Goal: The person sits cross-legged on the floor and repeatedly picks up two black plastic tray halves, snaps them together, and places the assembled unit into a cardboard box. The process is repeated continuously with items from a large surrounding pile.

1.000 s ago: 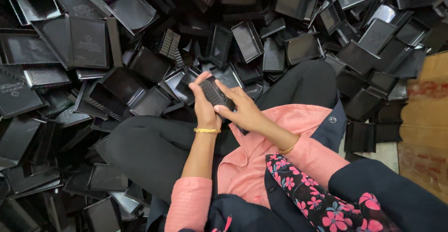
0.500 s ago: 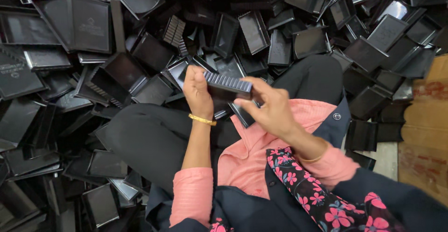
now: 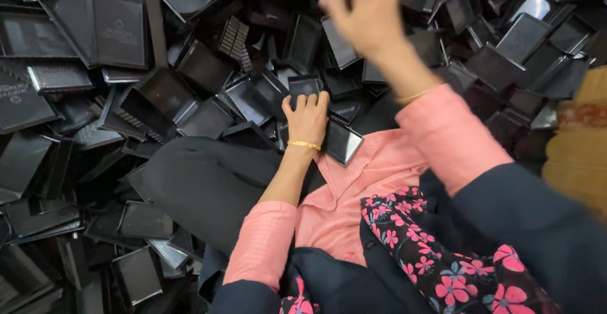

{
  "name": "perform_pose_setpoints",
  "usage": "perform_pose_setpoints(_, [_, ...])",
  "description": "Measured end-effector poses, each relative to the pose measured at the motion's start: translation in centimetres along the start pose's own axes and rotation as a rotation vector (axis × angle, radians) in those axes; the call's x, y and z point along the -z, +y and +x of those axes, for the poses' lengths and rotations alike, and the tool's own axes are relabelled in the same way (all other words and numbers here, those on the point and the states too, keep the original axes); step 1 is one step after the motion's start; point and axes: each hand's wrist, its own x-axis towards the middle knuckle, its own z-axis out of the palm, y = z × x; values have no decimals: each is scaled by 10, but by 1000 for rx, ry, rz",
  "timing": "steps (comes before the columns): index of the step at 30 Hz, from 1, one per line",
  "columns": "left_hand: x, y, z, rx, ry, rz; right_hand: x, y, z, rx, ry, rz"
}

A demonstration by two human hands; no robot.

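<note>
Seated amid a heap of black plastic trays [image 3: 120,30], legs in dark trousers [image 3: 208,181] stretched out among them. Left hand [image 3: 307,117] palm down at the near edge of the heap, fingers [image 3: 303,102] together and curled over the near rim of a small black rectangular tray [image 3: 305,86], gold bangle [image 3: 304,144] at the wrist. That tray: shallow, glossy, raised lip all round, flat recessed floor catching a dull sheen, tilted towards the camera and wedged among others of the same kind. Just right of the left wrist, a second black tray [image 3: 343,141], lying on the pink shirt [image 3: 354,194] at the lap, one corner pointing down, its smooth face reflecting light. Right hand [image 3: 367,7] raised high over the heap, blurred, fingers loosely spread; cannot tell whether anything is held, though a dark shape shows by the fingertips at the upper edge of the view. Thin gold bangle [image 3: 414,96] at that wrist as well, pink cuff [image 3: 452,137] below it, dark jacket sleeve [image 3: 537,225] beyond. Floral scarf [image 3: 442,251], pink blossoms on black, draped down the chest. Trays all around in mixed sizes: larger flat ones at upper left with faint embossed panels, smaller deep ones at upper right, a few ribbed inserts [image 3: 234,36] poking up between. Brown cardboard box [image 3: 578,143] at the right edge.
</note>
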Motion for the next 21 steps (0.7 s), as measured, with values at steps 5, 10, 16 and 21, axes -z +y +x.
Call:
perform_pose_setpoints(5, [58,-13,-11,15,264,-503,-56,-20,-109,-25,-186,67])
perform_pose_setpoints(10, [104,-30,-16,166,287,-953,-49,-12,-131,-147,-171,299])
perform_pose_setpoints(16, [99,-28,-6,167,289,-1680,23,-49,-127,-517,172,1610])
perform_pose_setpoints(21, [81,-30,1,406,316,-2329,44,-97,-124,-342,80,1306])
